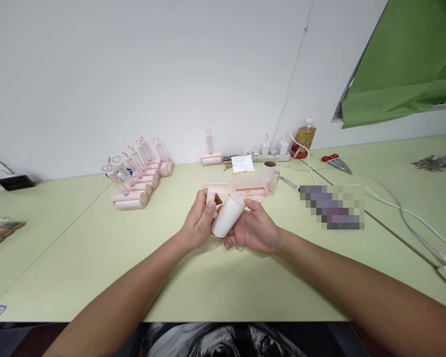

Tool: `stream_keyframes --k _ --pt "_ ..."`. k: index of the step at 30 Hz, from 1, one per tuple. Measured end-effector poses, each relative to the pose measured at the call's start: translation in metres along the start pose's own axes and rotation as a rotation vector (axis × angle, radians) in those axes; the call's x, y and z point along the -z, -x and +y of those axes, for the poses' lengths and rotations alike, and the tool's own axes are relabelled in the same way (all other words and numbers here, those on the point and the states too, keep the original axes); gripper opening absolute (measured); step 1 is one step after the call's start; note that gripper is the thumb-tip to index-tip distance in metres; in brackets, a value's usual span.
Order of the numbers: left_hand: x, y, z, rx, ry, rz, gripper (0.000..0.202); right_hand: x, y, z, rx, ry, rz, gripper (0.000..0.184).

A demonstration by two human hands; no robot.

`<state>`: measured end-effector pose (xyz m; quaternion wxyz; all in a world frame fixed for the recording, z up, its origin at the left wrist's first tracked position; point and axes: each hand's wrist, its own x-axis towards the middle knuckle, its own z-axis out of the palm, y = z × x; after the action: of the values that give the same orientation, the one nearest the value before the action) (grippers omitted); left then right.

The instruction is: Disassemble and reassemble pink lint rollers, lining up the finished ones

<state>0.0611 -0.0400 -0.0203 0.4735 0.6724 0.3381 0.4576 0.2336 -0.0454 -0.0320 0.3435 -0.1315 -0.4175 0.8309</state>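
Note:
Both my hands meet over the middle of the pale green table (96, 248). My right hand (254, 230) is closed round a white paper roll (227, 216), which points up and away from me. My left hand (198, 220) is closed on a pink plastic piece (210, 194) at the roll's upper end. Just behind the hands lies a pink tray-like cover (250, 189) and a small pink handle piece (273, 181).
Several finished pink lint rollers (137, 176) stand in rows at the back left, one more roller (210, 151) by the wall. A power strip (271, 156), a drink bottle (305, 138), red-handled scissors (336, 162) and white cables (401, 213) lie at right.

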Motion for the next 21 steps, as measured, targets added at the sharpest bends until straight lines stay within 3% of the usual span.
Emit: stream_keyframes --k 11,21 --pt "-0.0077 0.0045 -0.0024 -0.082 -0.035 -0.015 0.036 -0.0069 0.0036 -0.0031 -0.01 -0.076 -0.045 0.059" --pt "-0.0042 0.0075 0.0047 -0.082 -0.122 -0.033 0.036 -0.0101 0.0017 0.0004 0.01 -0.063 0.045 0.056"
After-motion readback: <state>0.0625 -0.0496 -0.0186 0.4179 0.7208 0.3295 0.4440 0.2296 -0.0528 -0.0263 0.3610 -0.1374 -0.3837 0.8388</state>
